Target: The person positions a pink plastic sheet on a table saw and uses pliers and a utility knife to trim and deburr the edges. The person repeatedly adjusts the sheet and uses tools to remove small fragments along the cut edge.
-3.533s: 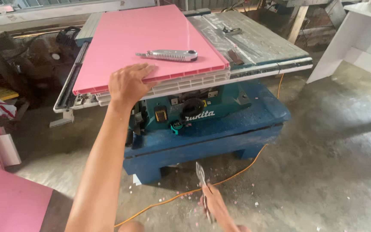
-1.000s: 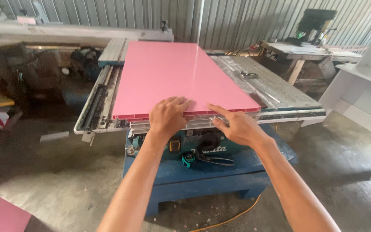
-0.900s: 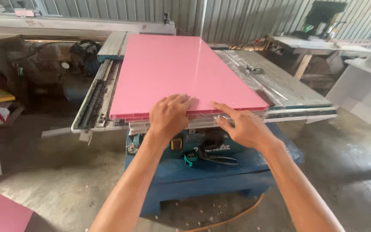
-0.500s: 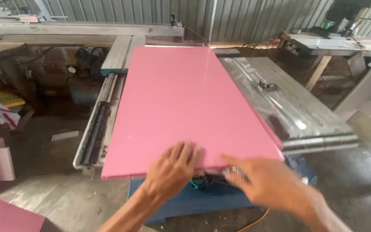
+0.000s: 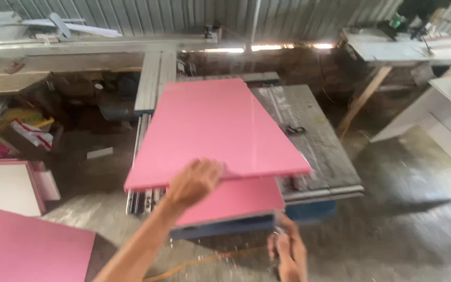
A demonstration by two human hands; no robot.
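Nearest the camera, the right hand (image 5: 288, 250) hangs low, below the near edge of the counter (image 5: 319, 156); its fingers look curled, perhaps around something small, but blur makes it impossible to tell what, if anything, it holds. Just above and to the left of it, the left hand (image 5: 194, 183) rests on the near edge of the upper pink panel (image 5: 220, 130), fingers spread flat on top, thumb apparently under the lip. A second pink panel (image 5: 236, 201) lies beneath the left hand, its near end showing lower and to the right. The upper panel looks broad, thin and rigid, probably light for its size, with a smooth, likely slippery face; a one-handed grip at the edge seems liable to let it swing, so a hold at both near corners or along the long sides would likely steady it better. Its long axis runs away from the left hand toward the corrugated metal wall (image 5: 184, 15), the far end angled slightly rightward.
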